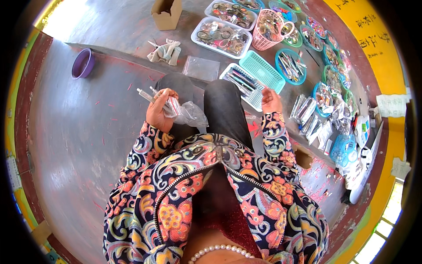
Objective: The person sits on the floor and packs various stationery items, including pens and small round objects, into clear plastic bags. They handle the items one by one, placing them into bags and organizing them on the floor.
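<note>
My left hand (161,111) is closed around a few whitish pens (145,95), whose ends stick out past the fingers to the upper left. The same hand grips a clear zip bag (193,115) with a red-striped top, which hangs crumpled over my lap. My right hand (271,101) is raised at the right of my knees, fingers loosely bent and apart, with nothing visible in it. Just to its left stands a white basket (250,100) with several dark and light pens (239,81). A flat stack of clear bags (201,68) lies beyond my knees.
A turquoise basket (268,72) adjoins the white one. A round blue basket of pens (291,66), white trays of small goods (222,37) and a pink basket (266,33) stand beyond. Bagged pens (303,110) lie at right. A cloth (165,52), cardboard box (167,14) and purple basin (82,64) are farther left.
</note>
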`<state>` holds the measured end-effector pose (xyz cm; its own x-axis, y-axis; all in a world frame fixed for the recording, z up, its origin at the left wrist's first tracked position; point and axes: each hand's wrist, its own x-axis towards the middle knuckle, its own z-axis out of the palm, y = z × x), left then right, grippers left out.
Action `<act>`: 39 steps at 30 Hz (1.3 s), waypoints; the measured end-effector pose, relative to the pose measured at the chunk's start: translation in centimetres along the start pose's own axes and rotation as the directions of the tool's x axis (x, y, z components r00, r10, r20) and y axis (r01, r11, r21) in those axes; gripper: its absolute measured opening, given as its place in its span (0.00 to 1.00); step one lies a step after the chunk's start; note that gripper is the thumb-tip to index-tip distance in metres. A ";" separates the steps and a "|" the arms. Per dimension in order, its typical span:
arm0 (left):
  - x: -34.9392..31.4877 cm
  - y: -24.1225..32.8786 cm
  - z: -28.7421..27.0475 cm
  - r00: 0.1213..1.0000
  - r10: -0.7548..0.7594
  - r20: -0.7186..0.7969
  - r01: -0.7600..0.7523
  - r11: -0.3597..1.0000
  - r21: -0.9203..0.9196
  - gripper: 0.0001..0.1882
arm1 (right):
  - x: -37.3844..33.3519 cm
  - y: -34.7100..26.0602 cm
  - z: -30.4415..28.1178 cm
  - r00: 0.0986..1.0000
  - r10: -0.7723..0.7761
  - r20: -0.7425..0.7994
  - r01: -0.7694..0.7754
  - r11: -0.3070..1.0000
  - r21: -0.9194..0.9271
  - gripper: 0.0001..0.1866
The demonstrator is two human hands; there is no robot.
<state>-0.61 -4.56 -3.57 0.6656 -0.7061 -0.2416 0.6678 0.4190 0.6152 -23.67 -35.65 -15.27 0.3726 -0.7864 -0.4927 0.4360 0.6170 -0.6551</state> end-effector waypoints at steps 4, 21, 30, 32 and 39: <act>0.3 -0.7 -0.9 0.999 -0.046 0.017 0.046 0.999 0.008 0.06 | 1.7 3.7 -3.2 0.983 0.163 -0.088 -0.170 0.982 -0.077 0.06; 0.1 -0.5 0.3 0.994 -0.060 0.092 0.049 0.993 0.109 0.08 | 8.5 7.3 -1.6 0.854 0.503 0.135 -0.508 0.861 0.004 0.12; 0.4 -1.0 -0.4 0.992 -0.084 0.091 0.058 0.965 0.255 0.10 | -0.5 5.6 5.6 0.991 0.125 0.041 -0.092 0.878 -0.470 0.08; -0.2 -0.7 0.4 0.994 -0.093 0.055 0.071 0.946 0.316 0.11 | -3.2 4.6 9.6 0.983 0.001 0.186 0.112 0.795 -0.597 0.07; 0.6 -1.9 -0.3 0.945 -0.188 0.266 0.066 0.910 0.410 0.13 | -11.8 4.8 18.2 0.722 0.276 0.635 0.322 0.678 -0.661 0.12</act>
<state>-1.36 -5.62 -5.08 0.4151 -0.8982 -0.1447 0.5143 0.1004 0.8517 -11.02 -22.85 -2.21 0.9093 -0.3787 -0.1726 -0.1257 0.1452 -0.9814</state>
